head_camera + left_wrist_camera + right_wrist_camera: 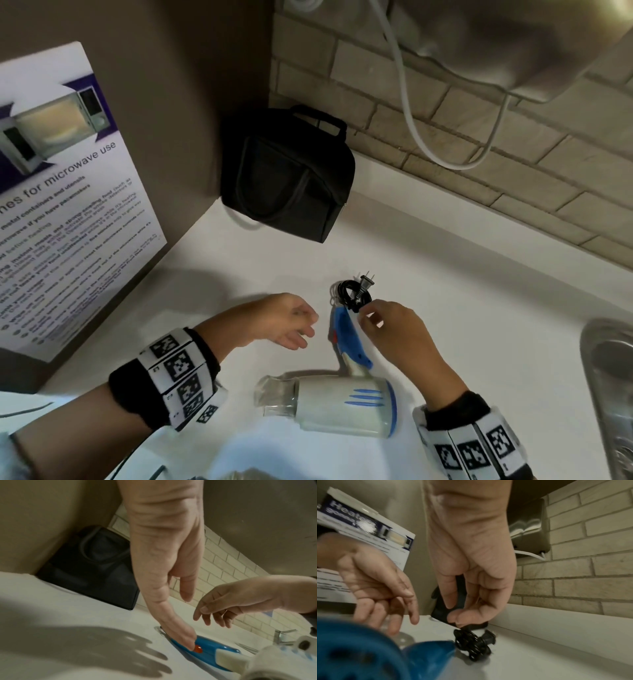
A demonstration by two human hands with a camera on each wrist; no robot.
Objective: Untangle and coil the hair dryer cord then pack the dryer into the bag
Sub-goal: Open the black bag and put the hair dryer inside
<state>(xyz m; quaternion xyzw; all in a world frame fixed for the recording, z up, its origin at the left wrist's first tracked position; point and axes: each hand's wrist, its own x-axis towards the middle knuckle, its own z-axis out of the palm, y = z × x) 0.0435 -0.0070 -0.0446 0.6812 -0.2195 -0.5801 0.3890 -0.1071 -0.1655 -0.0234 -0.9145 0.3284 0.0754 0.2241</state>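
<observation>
The white hair dryer (342, 406) lies on the white counter (462, 325), with its blue handle (346, 335) (214, 650) pointing away from me. At the handle's far end the black cord (356, 298) (472, 646) sits in a small coil, with the plug (367, 282) on top. My right hand (368, 313) (452, 613) hovers at the coil's near edge with loosely curled fingers, and I see no cord between them. My left hand (301, 325) (178, 620) hangs relaxed just left of the handle and holds nothing. The black bag (287, 178) (89, 563) stands zipped in the back corner.
A steel sink (609, 377) with a tap (281, 635) lies at the right. A microwave notice (61, 192) leans on the left wall. A white cable (411, 113) loops down the brick wall from a metal unit (496, 44) above.
</observation>
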